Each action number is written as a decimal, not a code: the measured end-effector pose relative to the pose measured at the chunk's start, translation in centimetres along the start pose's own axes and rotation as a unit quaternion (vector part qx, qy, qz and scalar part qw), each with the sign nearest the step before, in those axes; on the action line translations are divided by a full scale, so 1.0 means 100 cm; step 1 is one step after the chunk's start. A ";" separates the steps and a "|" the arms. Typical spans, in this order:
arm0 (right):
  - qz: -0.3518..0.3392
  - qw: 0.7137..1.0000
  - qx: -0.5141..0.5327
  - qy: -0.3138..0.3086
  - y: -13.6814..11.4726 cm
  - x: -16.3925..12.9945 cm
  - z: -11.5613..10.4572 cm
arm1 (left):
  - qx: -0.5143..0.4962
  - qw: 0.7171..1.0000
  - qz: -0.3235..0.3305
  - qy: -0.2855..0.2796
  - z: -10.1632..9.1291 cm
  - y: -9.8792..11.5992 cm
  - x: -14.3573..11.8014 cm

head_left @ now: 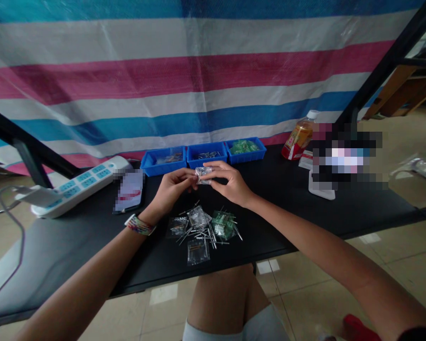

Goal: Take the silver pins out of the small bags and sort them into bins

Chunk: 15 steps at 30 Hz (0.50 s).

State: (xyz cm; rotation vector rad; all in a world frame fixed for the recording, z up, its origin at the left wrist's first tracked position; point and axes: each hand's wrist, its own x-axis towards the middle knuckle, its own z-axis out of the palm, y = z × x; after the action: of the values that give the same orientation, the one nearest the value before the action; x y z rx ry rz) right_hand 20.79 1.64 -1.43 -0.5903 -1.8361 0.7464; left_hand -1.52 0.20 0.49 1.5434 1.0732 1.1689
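Between my two hands is a small clear plastic bag point(203, 174), gripped from both sides above the black table. My left hand point(175, 187) pinches its left edge with thumb and fingers. On the right side, my right hand point(230, 182) closes its fingers over the bag; what lies inside it is too small to make out. Below the hands is a pile of thin metal pins point(202, 233). Among them are clear bags point(198, 251), one with brass-coloured pins showing, and a green-tinted bag point(223, 225).
Three blue trays stand behind my hands: a left tray point(165, 167) with bags, a middle tray point(206, 163) with metal pieces, a right tray point(247, 155) with green bags. A power strip point(81, 184) and phone point(129, 189) lie left; a drink bottle point(298, 137) stands right.
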 end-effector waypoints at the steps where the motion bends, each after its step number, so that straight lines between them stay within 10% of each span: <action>1: 0.002 1.000 0.001 0.001 0.000 0.000 0.000 | -0.006 1.000 0.004 0.014 -0.001 -0.001 0.001; 10: 0.066 0.997 0.027 0.006 -0.003 -0.001 0.000 | -0.077 0.969 0.009 0.233 -0.027 -0.013 0.015; 15: 0.076 0.997 0.027 -0.013 -0.002 -0.002 0.002 | -0.144 0.965 0.014 0.220 -0.038 -0.014 0.017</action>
State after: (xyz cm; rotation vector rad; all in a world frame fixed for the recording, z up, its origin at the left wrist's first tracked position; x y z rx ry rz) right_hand 20.71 1.32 -1.44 -0.6939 -1.8034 0.9066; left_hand -5.08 2.73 0.09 1.1003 1.1030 1.6592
